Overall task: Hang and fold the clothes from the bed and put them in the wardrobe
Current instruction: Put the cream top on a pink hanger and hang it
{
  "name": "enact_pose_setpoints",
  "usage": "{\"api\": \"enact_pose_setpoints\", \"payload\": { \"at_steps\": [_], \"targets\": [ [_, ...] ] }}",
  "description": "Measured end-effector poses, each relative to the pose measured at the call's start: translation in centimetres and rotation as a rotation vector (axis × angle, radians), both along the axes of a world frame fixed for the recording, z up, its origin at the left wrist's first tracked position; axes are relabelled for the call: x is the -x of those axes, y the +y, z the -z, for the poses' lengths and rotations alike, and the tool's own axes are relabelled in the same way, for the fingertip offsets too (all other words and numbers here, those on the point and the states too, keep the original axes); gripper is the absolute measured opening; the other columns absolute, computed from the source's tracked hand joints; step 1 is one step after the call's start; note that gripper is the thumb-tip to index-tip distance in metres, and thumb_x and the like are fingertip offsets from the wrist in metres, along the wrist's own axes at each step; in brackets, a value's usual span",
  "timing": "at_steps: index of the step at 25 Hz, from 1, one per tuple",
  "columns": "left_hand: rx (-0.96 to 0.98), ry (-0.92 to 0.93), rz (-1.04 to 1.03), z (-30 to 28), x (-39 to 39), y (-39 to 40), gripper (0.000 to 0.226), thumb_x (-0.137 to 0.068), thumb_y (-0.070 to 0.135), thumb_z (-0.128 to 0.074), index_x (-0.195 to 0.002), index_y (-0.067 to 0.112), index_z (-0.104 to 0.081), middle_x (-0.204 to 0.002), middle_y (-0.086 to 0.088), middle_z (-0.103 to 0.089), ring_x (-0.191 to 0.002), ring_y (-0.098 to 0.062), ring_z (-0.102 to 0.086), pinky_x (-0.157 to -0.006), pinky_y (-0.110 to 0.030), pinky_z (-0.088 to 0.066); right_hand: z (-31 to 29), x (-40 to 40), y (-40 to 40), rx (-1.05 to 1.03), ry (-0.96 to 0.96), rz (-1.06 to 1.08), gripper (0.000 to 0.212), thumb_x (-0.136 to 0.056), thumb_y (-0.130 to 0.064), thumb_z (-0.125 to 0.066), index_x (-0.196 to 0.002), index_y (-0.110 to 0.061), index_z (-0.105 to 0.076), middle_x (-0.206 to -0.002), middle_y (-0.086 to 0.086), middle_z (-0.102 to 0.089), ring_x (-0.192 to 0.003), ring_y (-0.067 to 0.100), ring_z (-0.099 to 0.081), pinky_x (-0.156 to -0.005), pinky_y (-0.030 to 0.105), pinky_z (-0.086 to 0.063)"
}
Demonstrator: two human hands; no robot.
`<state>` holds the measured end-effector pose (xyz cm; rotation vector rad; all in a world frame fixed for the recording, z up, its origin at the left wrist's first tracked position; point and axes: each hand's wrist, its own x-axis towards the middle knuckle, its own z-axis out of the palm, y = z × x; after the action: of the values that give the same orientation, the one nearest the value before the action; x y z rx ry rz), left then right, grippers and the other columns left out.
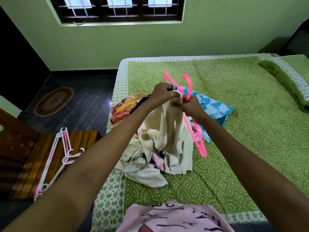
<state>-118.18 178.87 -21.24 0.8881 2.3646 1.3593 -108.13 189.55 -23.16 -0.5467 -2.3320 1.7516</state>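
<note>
Both hands, left hand [163, 94] and right hand [192, 106], pinch the cream garment [167, 131] onto the pink hanger [189, 91]; next we seat its shoulders.

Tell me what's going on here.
A person stands at the bed, working a cream garment onto a pink hanger. The left hand grips the garment's top; the right hand holds the hanger. More clothes lie piled below, and spare hangers wait on a wooden chair.
</note>
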Motion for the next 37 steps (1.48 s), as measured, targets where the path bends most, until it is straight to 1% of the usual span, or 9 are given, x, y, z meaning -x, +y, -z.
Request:
{"api": "enact_pose_setpoints", "payload": {
  "at_steps": [4, 8, 14, 18, 22, 25, 28, 32, 37],
  "targets": [
    [-0.061, -0.153, 0.18, 0.9, 0.4, -2.9, 0.016, -0.081, 0.013, -0.072, -0.093, 0.011, -0.06, -0.081, 0.003, -0.059, -0.074, -0.003, -0.052, -0.071, -0.019, -0.042, -1.1, 1.2, -0.3, 0.156, 0.063, 0.087, 0.016, -0.081, -0.016, -0.069, -0.066, -0.019, -0.064, -0.048, -0.003, -0.04, -0.039, 0.004, -0.032, -0.038, 0.012, -0.021],
    [-0.007, -0.324, 0.153, 5.7, -0.2, -5.0, 0.038, -0.081, 0.005, -0.07, -0.118, 0.004, -0.059, -0.098, 0.002, -0.065, -0.082, 0.001, -0.06, -0.079, -0.022, -0.05, -3.6, 1.8, 0.2, 0.299, 0.086, 0.085, 0.02, -0.085, -0.008, -0.059, -0.068, -0.017, -0.059, -0.043, -0.006, -0.042, -0.034, 0.002, -0.034, -0.034, 0.011, -0.02],
    [-0.194, -0.452, -0.206, 7.4, -0.4, -5.6, 0.012, -0.096, 0.002, -0.046, -0.099, 0.009, -0.055, -0.077, 0.008, -0.058, -0.068, -0.004, -0.053, -0.055, -0.007, -0.042, -6.4, 2.0, 4.7, 0.399, 0.236, 0.172, 0.025, -0.089, -0.006, -0.049, -0.067, -0.017, -0.05, -0.041, -0.011, -0.036, -0.034, 0.002, -0.029, -0.035, 0.014, -0.017],
    [-0.334, -0.488, -0.435, 5.7, 1.1, -4.8, 0.023, -0.097, 0.003, -0.04, -0.1, 0.009, -0.062, -0.076, 0.003, -0.054, -0.067, -0.011, -0.049, -0.061, -0.023, -0.039, -4.9, 0.9, 7.9, -0.246, -0.019, 0.297, 0.007, -0.082, -0.013, -0.067, -0.087, -0.01, -0.07, -0.049, -0.007, -0.051, -0.037, -0.002, -0.04, -0.042, 0.019, -0.033],
    [-0.153, -0.464, -0.245, 5.2, -0.1, -3.1, 0.02, -0.092, 0.007, -0.053, -0.073, 0.011, -0.05, -0.065, 0.0, -0.043, -0.054, -0.003, -0.045, -0.052, -0.014, -0.037, -0.2, -0.7, 4.8, -0.226, -0.06, 0.138, 0.04, -0.069, -0.014, -0.081, -0.107, -0.009, -0.07, -0.08, -0.008, -0.068, -0.06, -0.011, -0.055, -0.06, 0.007, -0.043],
    [-0.077, -0.433, -0.103, 5.9, -1.0, -1.9, 0.027, -0.09, 0.013, -0.06, -0.069, 0.012, -0.043, -0.064, -0.002, -0.034, -0.056, -0.006, -0.036, -0.054, -0.023, -0.027, 2.7, -0.8, 0.9, -0.218, -0.075, -0.08, 0.043, -0.067, -0.022, -0.083, -0.108, -0.015, -0.071, -0.106, -0.008, -0.066, -0.094, 0.0, -0.058, -0.088, 0.021, -0.044],
    [-0.106, -0.464, 0.029, 5.6, -0.9, -2.4, 0.014, -0.084, 0.003, -0.065, -0.083, 0.007, -0.052, -0.072, -0.007, -0.051, -0.058, -0.006, -0.053, -0.059, -0.02, -0.041, 5.0, 0.3, -0.5, -0.057, -0.03, 0.023, 0.024, -0.073, -0.025, -0.078, -0.085, -0.005, -0.074, -0.073, 0.01, -0.071, -0.067, 0.002, -0.058, -0.066, 0.028, -0.045],
    [-0.053, -0.111, 0.08, 6.1, -0.7, -4.9, 0.026, -0.086, 0.002, -0.06, -0.104, 0.009, -0.042, -0.092, -0.009, -0.049, -0.076, -0.013, -0.049, -0.067, -0.023, -0.04, 3.9, 1.2, 0.0, 0.129, -0.033, 0.224, 0.032, -0.084, -0.011, -0.066, -0.057, -0.015, -0.051, -0.036, -0.011, -0.039, -0.031, 0.003, -0.035, -0.037, 0.017, -0.029],
    [-0.091, 0.373, -0.002, 10.1, -2.5, -6.5, 0.024, -0.078, -0.012, -0.04, -0.073, -0.002, -0.062, -0.11, -0.024, -0.057, -0.095, -0.028, -0.054, -0.081, -0.032, -0.043, 1.0, 1.5, 0.6, 0.311, -0.023, 0.274, 0.034, -0.089, -0.013, -0.061, -0.061, -0.017, -0.043, -0.034, -0.013, -0.029, -0.028, 0.003, -0.026, -0.033, 0.012, -0.02]
  ]
}}
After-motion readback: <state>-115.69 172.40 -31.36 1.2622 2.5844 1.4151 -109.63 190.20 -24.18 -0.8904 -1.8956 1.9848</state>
